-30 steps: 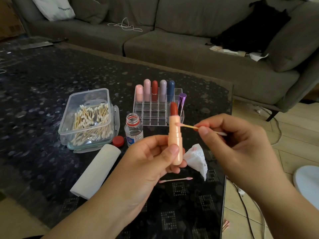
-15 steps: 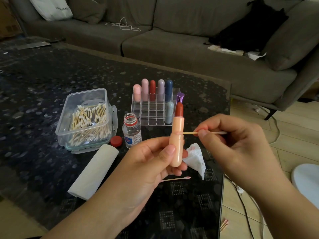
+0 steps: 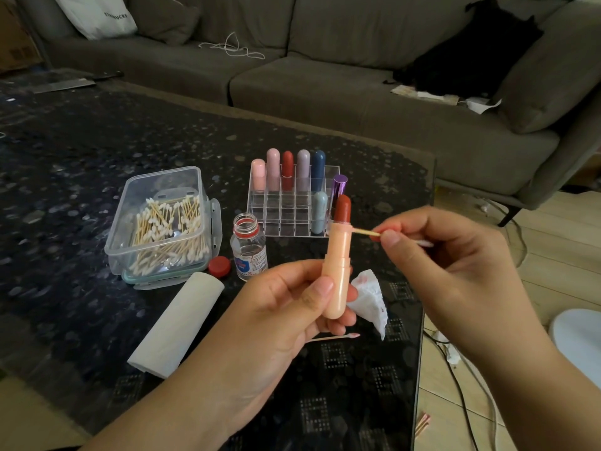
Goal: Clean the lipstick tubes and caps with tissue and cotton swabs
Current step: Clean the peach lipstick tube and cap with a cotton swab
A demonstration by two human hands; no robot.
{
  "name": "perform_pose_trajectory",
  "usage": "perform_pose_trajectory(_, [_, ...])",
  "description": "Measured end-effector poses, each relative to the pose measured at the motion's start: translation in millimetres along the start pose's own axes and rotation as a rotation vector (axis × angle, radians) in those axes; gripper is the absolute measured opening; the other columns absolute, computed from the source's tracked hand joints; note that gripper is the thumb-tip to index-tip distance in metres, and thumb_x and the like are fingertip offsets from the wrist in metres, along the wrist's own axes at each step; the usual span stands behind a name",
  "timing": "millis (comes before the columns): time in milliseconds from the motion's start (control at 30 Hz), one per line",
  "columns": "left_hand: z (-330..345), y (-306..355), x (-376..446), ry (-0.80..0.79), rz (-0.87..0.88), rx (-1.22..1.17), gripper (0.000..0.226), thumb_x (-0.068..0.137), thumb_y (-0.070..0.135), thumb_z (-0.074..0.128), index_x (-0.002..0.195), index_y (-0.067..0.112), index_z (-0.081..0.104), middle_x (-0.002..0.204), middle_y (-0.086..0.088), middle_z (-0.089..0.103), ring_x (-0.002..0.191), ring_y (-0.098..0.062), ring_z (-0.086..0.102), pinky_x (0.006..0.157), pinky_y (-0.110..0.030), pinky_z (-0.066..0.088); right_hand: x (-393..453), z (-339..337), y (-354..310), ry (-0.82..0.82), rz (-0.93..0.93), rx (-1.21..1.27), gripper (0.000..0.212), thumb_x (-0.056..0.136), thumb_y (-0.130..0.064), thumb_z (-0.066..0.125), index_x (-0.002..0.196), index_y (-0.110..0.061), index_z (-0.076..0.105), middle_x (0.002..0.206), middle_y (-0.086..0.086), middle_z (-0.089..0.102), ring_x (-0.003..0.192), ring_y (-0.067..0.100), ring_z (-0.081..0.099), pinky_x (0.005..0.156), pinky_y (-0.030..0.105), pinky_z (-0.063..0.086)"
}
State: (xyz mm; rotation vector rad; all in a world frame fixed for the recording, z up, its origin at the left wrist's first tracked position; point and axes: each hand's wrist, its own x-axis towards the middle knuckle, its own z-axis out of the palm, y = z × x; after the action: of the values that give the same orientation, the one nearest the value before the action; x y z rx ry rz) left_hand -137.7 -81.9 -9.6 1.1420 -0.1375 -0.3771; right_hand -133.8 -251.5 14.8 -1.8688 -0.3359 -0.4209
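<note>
Behind, a grey sofa [image 3: 325,92]; in front of it, a dark speckled table [image 3: 81,190]. Held over the table's near right part: a peach tube [image 3: 336,271], upright with a slight tilt, red-brown lipstick [image 3: 343,208] wound out at the top. Gripped low down by the left hand [image 3: 279,317], thumb across the front and fingers curled round behind. Pinched in the right hand [image 3: 455,265], between thumb and forefinger: a swab [image 3: 367,232], its wooden stem lying nearly level, one end touching the tube's rim just under the lipstick, the other cotton end sticking out past the fingers to the right. On the table just right of the tube's base, lay a crumpled tissue [image 3: 370,297] with reddish marks. Below the left fingers lay a used swab [image 3: 338,336] with a pink tip. Farther back stood a clear rack [image 3: 286,209] with capped lipsticks along its rear row, one pale blue and one purple at its right side. Left of the rack stood an open bottle [image 3: 248,249], its red cap [image 3: 219,265] beside it on the table. Farther left sat a clear box [image 3: 162,222] full of swabs, with a paper roll [image 3: 177,323] lying near it, toward the table's front.
</note>
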Motion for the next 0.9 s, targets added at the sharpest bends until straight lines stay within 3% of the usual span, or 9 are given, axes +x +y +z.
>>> perform_pose_trajectory(167, [-1.3, -1.0, 0.0, 0.029, -0.011, -0.026, 0.024, 0.074, 0.023, 0.065, 0.091, 0.008, 0.073, 0.08, -0.01, 0.072, 0.069, -0.018, 0.066, 0.062, -0.022, 0.054, -2.0, -0.3, 0.8, -0.074, -0.009, -0.042, 0.008, 0.08, -0.02, 0.06, 0.079, -0.024, 0.067, 0.049, -0.002, 0.039, 0.046, 0.007, 0.034, 0.047, 0.01, 0.031])
perform_pose_trajectory(300, [-1.9, -1.3, 1.0, -0.004, 0.005, -0.006, 0.035, 0.067, 0.029, 0.067, 0.098, 0.014, 0.072, 0.083, -0.008, 0.072, 0.072, -0.016, 0.067, 0.064, -0.021, 0.052, -0.5, -0.8, 0.8, -0.011, -0.017, 0.025, 0.011, 0.083, -0.02, 0.06, 0.076, -0.021, 0.069, 0.052, 0.007, 0.043, 0.046, 0.007, 0.035, 0.047, 0.008, 0.031])
perform_pose_trajectory(400, [-3.7, -2.9, 1.4, -0.016, 0.007, -0.017, 0.035, 0.067, 0.028, 0.066, 0.098, 0.012, 0.072, 0.083, -0.009, 0.071, 0.072, -0.017, 0.066, 0.064, -0.021, 0.052, 0.0, -1.2, 1.9, 0.0, -0.013, 0.019, 0.01, 0.084, -0.021, 0.06, 0.081, -0.022, 0.069, 0.052, -0.008, 0.045, 0.046, 0.001, 0.039, 0.047, 0.006, 0.031])
perform_pose_trajectory(533, [-3.7, -4.0, 1.2, -0.03, 0.01, -0.023, 0.029, 0.074, 0.024, 0.06, 0.099, 0.016, 0.073, 0.083, -0.008, 0.071, 0.072, -0.016, 0.066, 0.065, -0.021, 0.052, -0.8, -1.5, 1.4, -0.036, 0.019, 0.0, 0.01, 0.08, -0.02, 0.06, 0.075, -0.021, 0.068, 0.055, 0.013, 0.043, 0.049, 0.01, 0.035, 0.047, 0.012, 0.031])
perform_pose_trajectory(600, [-3.3, -3.2, 0.9, -0.043, 0.015, -0.035, 0.029, 0.076, 0.023, 0.057, 0.099, 0.017, 0.073, 0.083, -0.008, 0.071, 0.072, -0.016, 0.066, 0.065, -0.022, 0.053, -1.3, -1.3, 0.6, -0.056, 0.021, 0.001, 0.01, 0.079, -0.019, 0.06, 0.075, -0.023, 0.068, 0.054, 0.015, 0.041, 0.048, 0.014, 0.033, 0.045, 0.013, 0.03])
perform_pose_trajectory(900, [-2.4, -3.3, 0.0, -0.117, 0.003, -0.083, 0.031, 0.082, 0.021, 0.051, 0.1, 0.01, 0.072, 0.079, -0.007, 0.068, 0.07, -0.015, 0.062, 0.065, -0.023, 0.051, 0.0, -2.8, 2.9, -0.022, 0.016, 0.095, 0.009, 0.081, -0.019, 0.061, 0.078, -0.022, 0.069, 0.05, -0.004, 0.039, 0.046, 0.003, 0.033, 0.046, 0.01, 0.03])
